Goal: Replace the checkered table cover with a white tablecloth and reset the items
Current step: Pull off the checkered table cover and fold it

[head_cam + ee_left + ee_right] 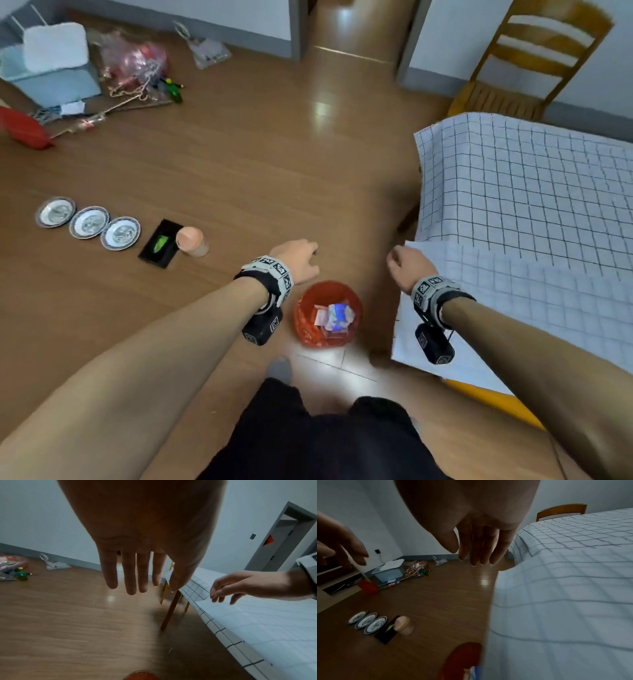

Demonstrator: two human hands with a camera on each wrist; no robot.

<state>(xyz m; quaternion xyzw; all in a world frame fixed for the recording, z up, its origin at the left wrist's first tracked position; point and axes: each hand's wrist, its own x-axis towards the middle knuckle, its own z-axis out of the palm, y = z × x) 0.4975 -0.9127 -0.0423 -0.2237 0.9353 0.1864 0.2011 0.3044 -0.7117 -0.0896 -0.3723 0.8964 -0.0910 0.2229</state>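
Cover: checkered cover (534, 212) spread over the surface, just right of and beyond the right hand (406, 265), near edge turned back on itself beside the fingers.
Right hand: held above that turned-back edge, fingers relaxed and pointing down, gripping nothing.
Left hand: left hand (298, 260) out over the floor (239, 171), fingers straight, empty, well apart from the cover.
Handling: judged thin, light and limp, likely to slide and drape rather than hold shape; probably best pinched at the turned-back edge or the far corner hanging off the surface, both hands spread apart.
Set-aside items: three plates (89, 222), dark tray (161, 243) and pink cup (191, 241) in a row on the floor, left of the left hand; plates look fragile, worth lifting singly.
Bin: red bin (327, 313) between the wrists, below the hands.
Head view only: bin contents, chair (534, 58) past the surface.
Left wrist view only: surface legs, the overhang of the cover, right fingertips (216, 599) close to the fold, contact unclear.
Right wrist view only: low shelf at the far left.
White cloth: not identifiable in any view.
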